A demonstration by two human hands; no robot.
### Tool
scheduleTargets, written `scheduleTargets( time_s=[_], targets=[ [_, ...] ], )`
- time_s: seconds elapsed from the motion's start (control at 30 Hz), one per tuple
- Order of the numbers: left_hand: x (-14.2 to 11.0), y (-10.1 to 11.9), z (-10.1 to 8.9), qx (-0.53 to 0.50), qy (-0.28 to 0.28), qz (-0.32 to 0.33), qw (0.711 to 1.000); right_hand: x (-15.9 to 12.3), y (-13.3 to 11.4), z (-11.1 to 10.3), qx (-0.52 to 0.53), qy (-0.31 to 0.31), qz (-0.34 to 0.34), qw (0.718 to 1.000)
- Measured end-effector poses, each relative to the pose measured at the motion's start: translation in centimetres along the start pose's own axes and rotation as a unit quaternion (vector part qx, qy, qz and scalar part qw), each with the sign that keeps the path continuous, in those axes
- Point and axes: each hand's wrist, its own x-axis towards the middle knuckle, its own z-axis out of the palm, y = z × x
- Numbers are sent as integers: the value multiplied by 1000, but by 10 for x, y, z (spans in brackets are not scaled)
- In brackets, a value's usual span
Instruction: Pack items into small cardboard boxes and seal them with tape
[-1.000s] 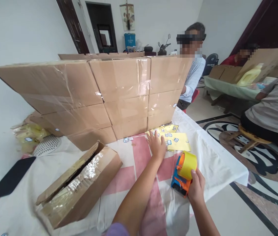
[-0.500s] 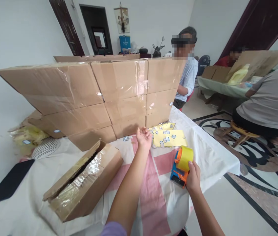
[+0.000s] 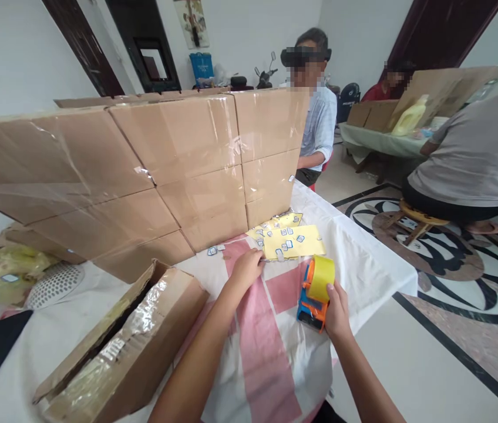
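In the head view my left hand (image 3: 248, 267) is palm down on the cloth, its fingers drawn together at the left edge of a yellow sheet (image 3: 293, 244). Small blue-outlined white labels are stuck on that sheet, and a second yellow piece (image 3: 282, 222) lies partly under it. My right hand (image 3: 337, 308) is closed around a tape dispenser (image 3: 310, 310), blue and orange with a wide roll of yellow tape (image 3: 320, 279). The dispenser is tilted above the cloth, right of my left hand. My right fingertips press on the roll's side.
A wall of taped cardboard (image 3: 191, 176) stands across the table's back. On the left lies a long, partly open carton (image 3: 143, 352) with shiny tape. A white perforated basket (image 3: 55, 285) sits farther left. A person in a light shirt (image 3: 319, 117) is behind the cardboard; others sit at right.
My left hand has turned from raised, loosely spread fingers to palm down at the yellow sheet's edge. The right hand still holds the tape dispenser. The view has shifted right.
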Motion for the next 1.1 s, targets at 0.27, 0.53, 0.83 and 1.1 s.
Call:
scheduleTargets(
  time_s=[0.27, 0.53, 0.83, 1.1],
  targets=[
    [44, 36, 17, 144, 34, -46, 988, -3, -14, 9, -23, -7, -32, 999],
    [32, 34, 61, 208, 6, -63, 976, -2, -8, 5, -23, -5, -36, 999],
    [10, 4, 35, 201, -22, 30, 979, -7, -13, 4, 9, -33, -19, 999],
    [108, 43, 48, 198, -8, 99, 975, -5, -2, 0, -6, -23, -33, 999]
  ],
)
